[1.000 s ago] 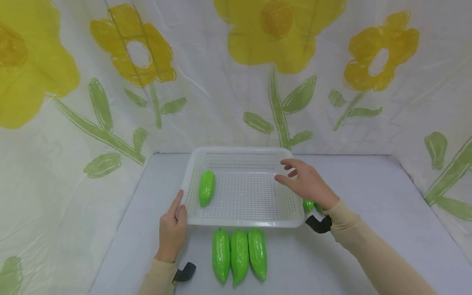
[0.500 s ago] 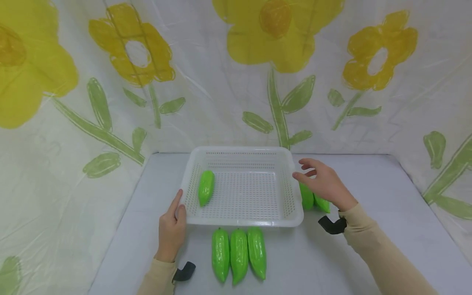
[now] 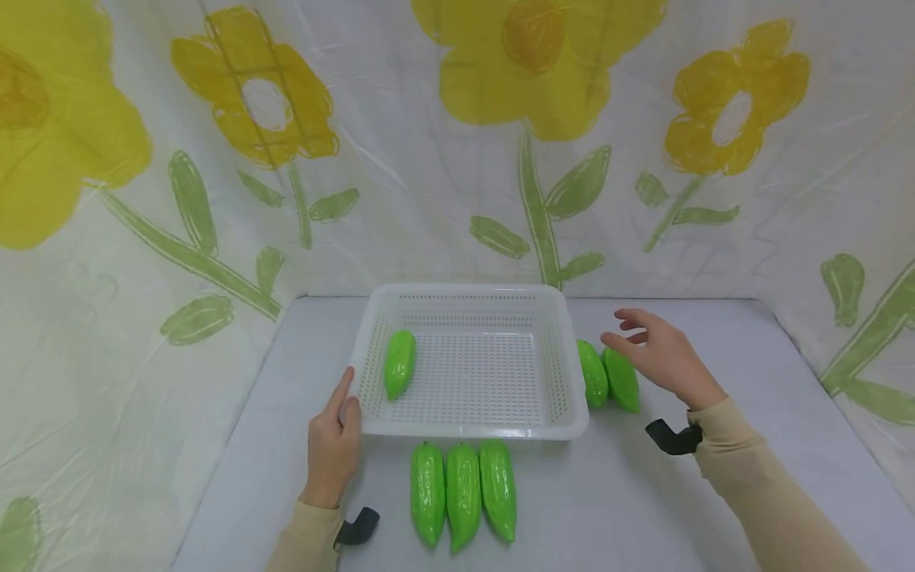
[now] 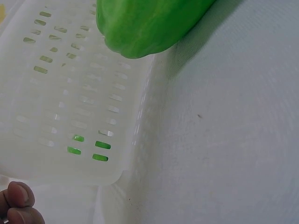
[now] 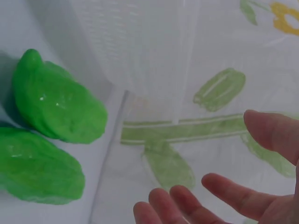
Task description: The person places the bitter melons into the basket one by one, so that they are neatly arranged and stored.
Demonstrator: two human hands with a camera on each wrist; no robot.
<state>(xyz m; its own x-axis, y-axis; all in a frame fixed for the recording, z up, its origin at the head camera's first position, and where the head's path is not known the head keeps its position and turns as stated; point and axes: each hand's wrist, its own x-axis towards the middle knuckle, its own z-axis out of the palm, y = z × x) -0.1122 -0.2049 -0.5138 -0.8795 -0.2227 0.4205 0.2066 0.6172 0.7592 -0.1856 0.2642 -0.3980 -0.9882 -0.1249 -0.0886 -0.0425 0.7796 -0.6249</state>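
Your right grip (image 3: 662, 355) is spread, fingers loosely bent, holding nothing; two fruits (image 3: 620, 383) lie just left of it. Your left grip (image 3: 333, 445) touches the basket (image 3: 468, 431), forefinger straight; one fruit (image 3: 400, 364) lies inside, three fruits (image 3: 464, 496) to that grip's right.

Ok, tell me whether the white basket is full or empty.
Nearly empty: the white basket holds only one green vegetable, lying toward its left side, the rest bare.

green vegetables (image 3: 465, 496): 6 | white basket (image 3: 472, 433): 1 | yellow flowers (image 3: 536, 36): 4 | black wrist pieces (image 3: 360, 526): 2 | sleeves (image 3: 747, 453): 2
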